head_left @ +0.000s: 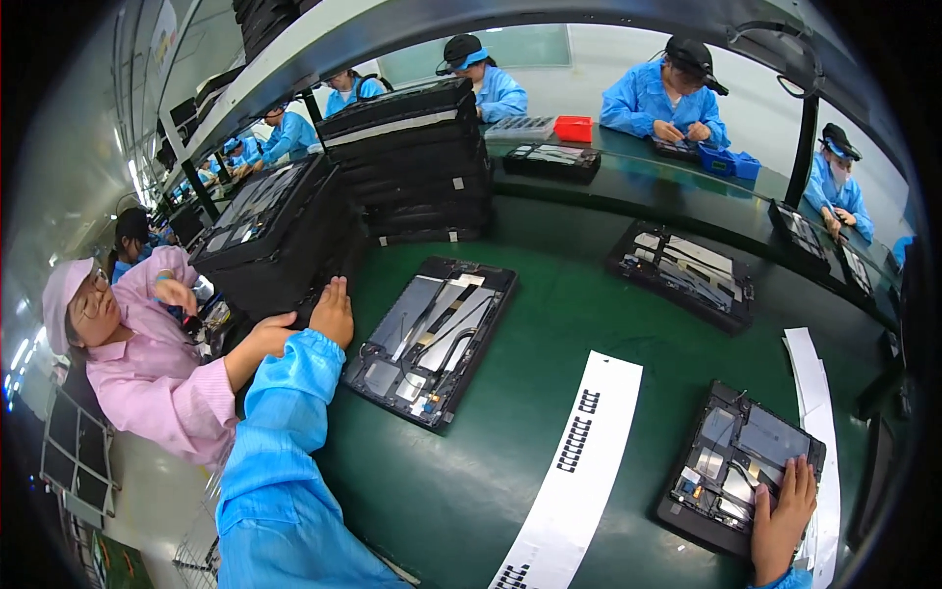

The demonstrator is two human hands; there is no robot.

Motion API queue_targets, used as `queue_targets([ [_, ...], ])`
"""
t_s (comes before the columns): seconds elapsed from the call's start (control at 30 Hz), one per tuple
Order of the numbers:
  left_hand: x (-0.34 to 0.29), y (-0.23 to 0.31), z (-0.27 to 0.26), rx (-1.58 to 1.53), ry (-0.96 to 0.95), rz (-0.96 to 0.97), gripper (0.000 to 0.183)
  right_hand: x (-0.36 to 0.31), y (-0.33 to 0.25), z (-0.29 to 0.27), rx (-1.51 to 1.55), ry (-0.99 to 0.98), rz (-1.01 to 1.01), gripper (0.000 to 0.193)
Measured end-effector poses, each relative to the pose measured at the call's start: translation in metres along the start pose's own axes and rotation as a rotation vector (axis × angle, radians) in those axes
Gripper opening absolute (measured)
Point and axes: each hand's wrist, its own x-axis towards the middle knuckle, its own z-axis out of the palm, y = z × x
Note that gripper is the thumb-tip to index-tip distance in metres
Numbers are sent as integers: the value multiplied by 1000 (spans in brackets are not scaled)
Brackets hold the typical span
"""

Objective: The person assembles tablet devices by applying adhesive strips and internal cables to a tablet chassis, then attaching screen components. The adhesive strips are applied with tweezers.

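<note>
My left hand (334, 312), in a blue sleeve, is open, its fingers stretched out against the near side of a stack of black trays (289, 260). An opened tablet (250, 211) with exposed inner parts lies on top of that stack. To the right of the hand, another opened tablet (432, 339) lies on the green table, showing flat grey cells and cables. At the lower right my right hand (788, 506) is open, fingers spread flat over the right edge of a third opened tablet (731, 471).
A white strip with small black pieces (599, 422) lies on the table (461, 481); more white strips (812, 393) lie at right. A tall black stack (417, 167) stands behind. Another tablet (682, 270) lies farther back. A person in pink (162, 383) reaches in from the left.
</note>
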Motion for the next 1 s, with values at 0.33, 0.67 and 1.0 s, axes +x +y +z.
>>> queue_targets([
  [0.33,6,8,-18,124,-151,-14,39,4,-10,-15,-97,-12,-103,53],
  [0.67,-15,5,-15,138,-162,-146,36,4,-8,-15,-115,-25,-105,53],
  [1.0,-39,7,-76,-51,-329,-226,26,1,-7,-6,-27,-38,72,49],
])
